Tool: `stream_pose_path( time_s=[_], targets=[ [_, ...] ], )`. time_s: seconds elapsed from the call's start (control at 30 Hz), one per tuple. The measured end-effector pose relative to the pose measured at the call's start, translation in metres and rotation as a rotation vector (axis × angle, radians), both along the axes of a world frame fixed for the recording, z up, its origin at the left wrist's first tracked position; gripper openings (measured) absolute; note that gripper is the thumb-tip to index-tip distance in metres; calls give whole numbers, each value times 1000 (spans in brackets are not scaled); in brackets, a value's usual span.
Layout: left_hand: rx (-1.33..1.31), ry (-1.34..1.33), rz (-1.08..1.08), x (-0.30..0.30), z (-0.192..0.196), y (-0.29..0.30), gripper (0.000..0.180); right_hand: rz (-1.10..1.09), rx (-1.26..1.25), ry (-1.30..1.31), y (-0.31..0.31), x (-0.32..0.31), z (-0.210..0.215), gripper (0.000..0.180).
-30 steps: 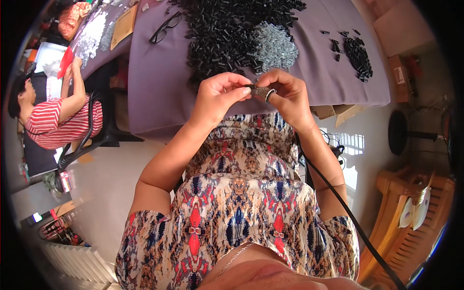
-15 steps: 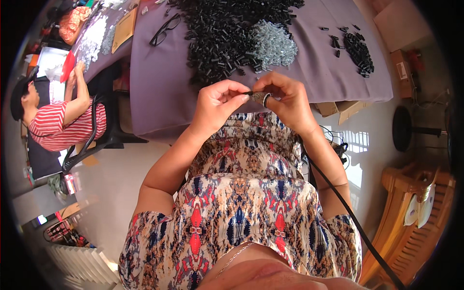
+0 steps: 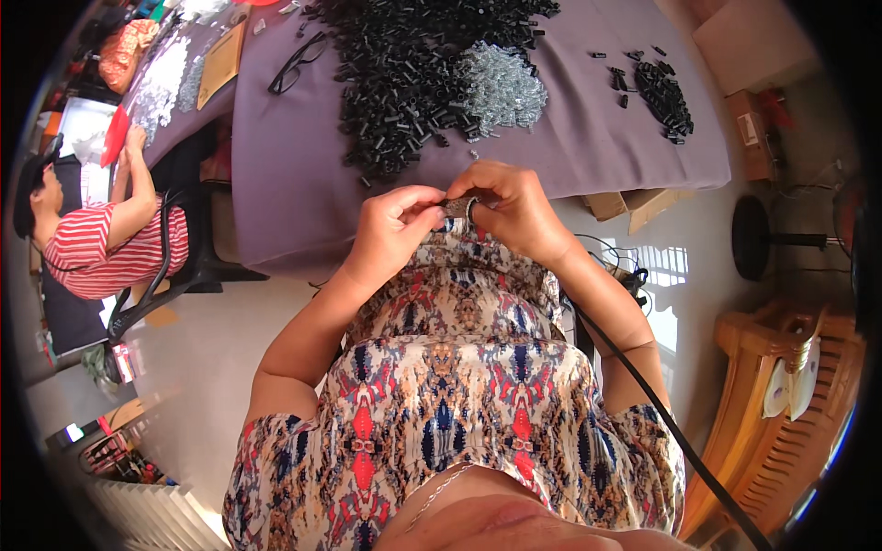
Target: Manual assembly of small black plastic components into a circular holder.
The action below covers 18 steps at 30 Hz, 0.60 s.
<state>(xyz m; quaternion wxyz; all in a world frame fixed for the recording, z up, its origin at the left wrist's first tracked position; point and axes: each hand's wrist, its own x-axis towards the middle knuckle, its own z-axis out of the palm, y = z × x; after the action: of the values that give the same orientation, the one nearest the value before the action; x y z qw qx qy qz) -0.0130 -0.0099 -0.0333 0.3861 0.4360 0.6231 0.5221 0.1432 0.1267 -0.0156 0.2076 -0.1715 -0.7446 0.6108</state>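
Just off the near edge of the table, above my lap, both hands meet fingertip to fingertip. My left hand [image 3: 393, 231] is closed in a pinch on a small black piece, mostly hidden by the fingers. Bent around the same spot, the fingers of my right hand [image 3: 519, 213] are closed too. A greyish speckled band [image 3: 458, 208] with a dark rim sits at the right fingertips; whether it is worn or held I cannot tell. Beyond my hands lies a large heap of short black tubes [image 3: 395, 101], with a mound of small clear plastic pieces [image 3: 503, 87] against its right side.
A smaller pile of black pieces [image 3: 663, 103] lies on the right of the purple tablecloth [image 3: 588, 138]. Black-framed glasses [image 3: 299, 64] rest at the left. A co-worker in a striped top [image 3: 119, 243] sits far left. A dark cable [image 3: 643, 381] crosses beside my right arm.
My hands have come slightly nearer my body, still joined at the fingertips. The whole view has shifted a little. Far left, the co-worker's arms have moved slightly.
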Motion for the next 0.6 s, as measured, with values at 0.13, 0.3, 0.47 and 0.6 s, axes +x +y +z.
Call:
stream_pose_path(
  time_s=[0.13, 0.3, 0.47, 0.6],
  targets=[
    [-81, -271, 30, -2, -3, 5, 16, -1, 163, -39, 4, 1, 2, 31],
    [-101, -491, 82, -8, -8, 10, 16, -39, 337, 47, 28, 4, 4, 30],
    [-105, -498, 47, -9, -6, 13, 14, -363, 654, -261, 78, 16, -12, 20],
    [-111, -498, 34, -10, -6, 13, 14, -353, 751, -289, 83, 12, -22, 15]
  ],
)
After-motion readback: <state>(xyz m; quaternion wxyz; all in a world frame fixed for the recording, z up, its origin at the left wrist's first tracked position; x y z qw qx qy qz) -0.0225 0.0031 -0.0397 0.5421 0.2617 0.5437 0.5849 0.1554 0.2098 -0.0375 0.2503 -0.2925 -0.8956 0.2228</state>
